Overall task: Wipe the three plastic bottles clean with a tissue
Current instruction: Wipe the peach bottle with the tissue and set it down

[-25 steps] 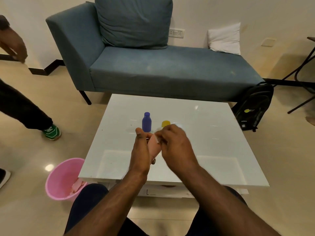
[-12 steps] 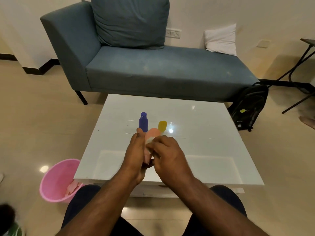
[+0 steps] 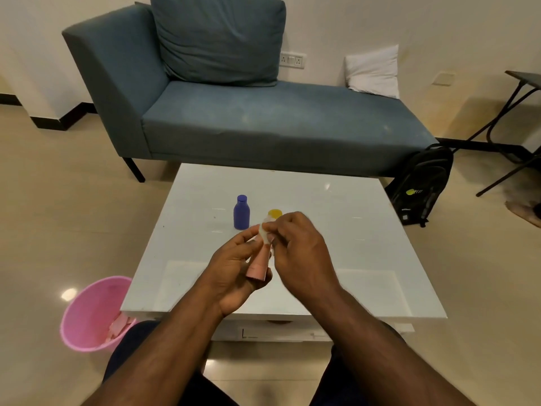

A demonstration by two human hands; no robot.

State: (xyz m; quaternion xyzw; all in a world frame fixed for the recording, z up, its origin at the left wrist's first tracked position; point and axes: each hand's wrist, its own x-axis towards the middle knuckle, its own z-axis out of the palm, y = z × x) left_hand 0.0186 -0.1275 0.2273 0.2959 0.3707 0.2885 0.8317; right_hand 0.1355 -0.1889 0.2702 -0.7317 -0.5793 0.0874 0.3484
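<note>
One pink bottle [image 3: 259,260] is held tilted above the counter's [image 3: 366,259] near half in the left hand's [image 3: 234,271] grip; the right hand [image 3: 298,253] pinches a tissue [image 3: 265,232] on its top. Purple bottle [image 3: 241,213] and yellow bottle [image 3: 275,213] stand mid-counter, well inside every edge.

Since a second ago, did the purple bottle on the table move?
No. The purple bottle stands upright at the same spot on the white table, left of the yellow bottle. Only the camera shifted.

Single head view; looks forward and down, close over white table [image 3: 366,230]; sofa [image 3: 263,121] beyond.
</note>
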